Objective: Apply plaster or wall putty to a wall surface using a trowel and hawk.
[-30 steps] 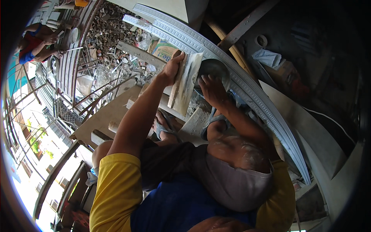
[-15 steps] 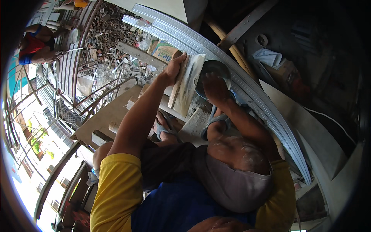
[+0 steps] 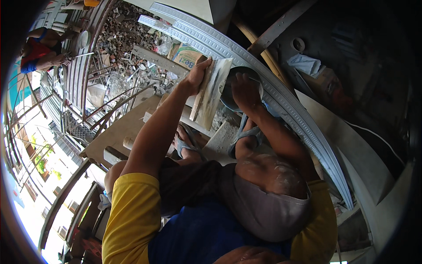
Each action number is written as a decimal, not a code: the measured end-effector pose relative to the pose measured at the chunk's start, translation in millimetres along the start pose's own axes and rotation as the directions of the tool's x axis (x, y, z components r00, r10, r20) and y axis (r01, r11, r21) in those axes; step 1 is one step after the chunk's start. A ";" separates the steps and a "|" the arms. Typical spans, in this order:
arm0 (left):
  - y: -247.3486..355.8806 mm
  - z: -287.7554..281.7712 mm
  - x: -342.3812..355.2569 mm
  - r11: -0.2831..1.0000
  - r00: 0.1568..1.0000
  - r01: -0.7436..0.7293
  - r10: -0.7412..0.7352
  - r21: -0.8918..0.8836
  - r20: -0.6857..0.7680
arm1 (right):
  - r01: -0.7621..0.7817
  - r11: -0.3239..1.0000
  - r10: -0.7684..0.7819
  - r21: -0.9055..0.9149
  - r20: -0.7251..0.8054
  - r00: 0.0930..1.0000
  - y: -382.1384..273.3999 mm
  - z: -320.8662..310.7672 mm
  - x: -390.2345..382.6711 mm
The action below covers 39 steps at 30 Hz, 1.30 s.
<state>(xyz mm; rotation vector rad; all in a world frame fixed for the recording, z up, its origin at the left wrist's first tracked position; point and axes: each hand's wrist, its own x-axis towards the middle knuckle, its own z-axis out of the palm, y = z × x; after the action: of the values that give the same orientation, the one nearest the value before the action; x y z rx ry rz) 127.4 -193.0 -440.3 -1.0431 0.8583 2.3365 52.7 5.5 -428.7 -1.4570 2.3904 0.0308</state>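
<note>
My left hand (image 3: 197,80) is closed on a flat, pale blade with a wooden strip (image 3: 205,88) along its edge. Dark and whitish smears cover the blade's face, and it is held tilted up over my feet. Just right of the blade is a dark round bucket (image 3: 227,97). My right hand (image 3: 246,92) reaches over this bucket, fingers curled down into its mouth. What those fingers hold, if anything, is hidden by the hand.
Long perforated metal channels (image 3: 281,99) curve past the bucket's right side. Rubble (image 3: 127,44) and a timber plank (image 3: 160,61) lie ahead. Another person (image 3: 41,53) works at far left by a slatted platform (image 3: 80,79). A brown board (image 3: 114,132) lies left of my feet.
My right hand has shifted slightly farther away over the bucket, its fingers more curled. The blade in my left hand has moved a little left and up.
</note>
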 end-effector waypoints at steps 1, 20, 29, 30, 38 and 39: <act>-3.2 -4.5 0.3 1.000 1.000 -0.001 0.001 0.001 -0.006 | 0.080 0.996 -0.081 -0.028 -0.022 0.997 -6.9 -1.3 -0.9; -7.9 -5.0 7.5 1.000 1.000 0.016 -0.016 -0.020 -0.011 | 0.236 0.972 -0.235 -0.011 0.030 0.971 -4.5 4.3 -14.4; -6.3 -5.0 7.6 1.000 1.000 0.018 -0.018 -0.017 0.020 | 0.324 0.933 -0.339 -0.158 -0.085 0.937 -11.0 9.9 -18.8; -7.5 -4.5 6.6 1.000 1.000 0.014 -0.014 -0.027 0.003 | 0.325 0.932 -0.341 -0.160 -0.091 0.936 -10.7 4.0 -14.2; -11.0 -6.4 14.0 0.998 0.999 -0.027 0.028 -0.063 0.027 | 0.197 0.977 -0.185 0.078 -0.136 0.973 -10.4 -1.7 -14.4; -12.2 -8.5 16.0 0.998 0.999 -0.027 0.028 -0.060 0.030 | 0.194 0.978 -0.182 0.077 -0.137 0.974 -9.6 -1.7 -18.5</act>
<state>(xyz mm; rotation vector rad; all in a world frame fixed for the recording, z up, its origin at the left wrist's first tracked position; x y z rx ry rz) 129.2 -188.0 -461.5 -1.0233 0.8005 2.4084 68.3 16.6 -420.1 -1.6823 2.3073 -0.2216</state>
